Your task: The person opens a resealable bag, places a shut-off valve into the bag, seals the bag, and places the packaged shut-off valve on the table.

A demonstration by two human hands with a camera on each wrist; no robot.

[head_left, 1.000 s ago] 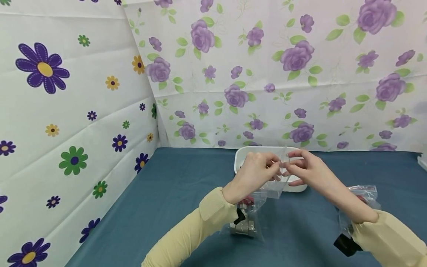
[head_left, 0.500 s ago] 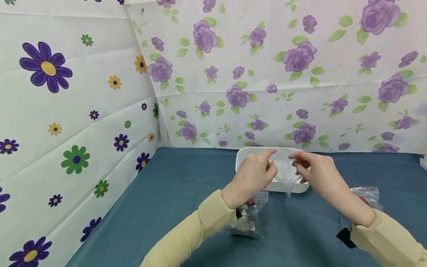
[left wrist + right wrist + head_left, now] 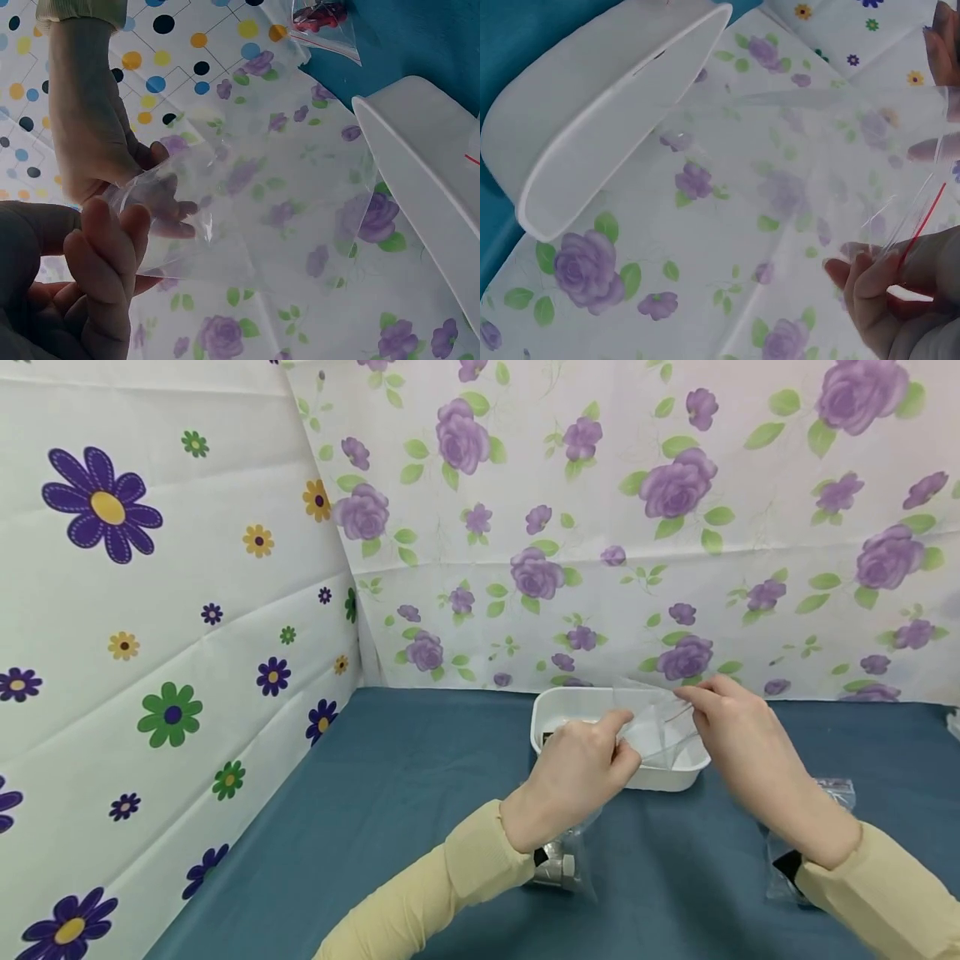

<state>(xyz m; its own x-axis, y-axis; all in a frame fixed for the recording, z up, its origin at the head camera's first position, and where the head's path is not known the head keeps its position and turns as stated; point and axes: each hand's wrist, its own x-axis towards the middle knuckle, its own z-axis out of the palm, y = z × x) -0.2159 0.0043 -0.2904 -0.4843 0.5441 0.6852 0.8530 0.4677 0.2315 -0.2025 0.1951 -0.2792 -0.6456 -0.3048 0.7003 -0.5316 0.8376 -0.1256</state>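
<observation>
The right hand (image 3: 742, 735) pinches a clear bag (image 3: 647, 710) raised near the white tray (image 3: 660, 779), the left hand's (image 3: 573, 772) hold indeterminable; uneven pulling could tear the bag.

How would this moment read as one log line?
left hand: at clear bag | right hand: pinches clear bag | tub: on table | metal fitting: bagged, partly hidden
</observation>
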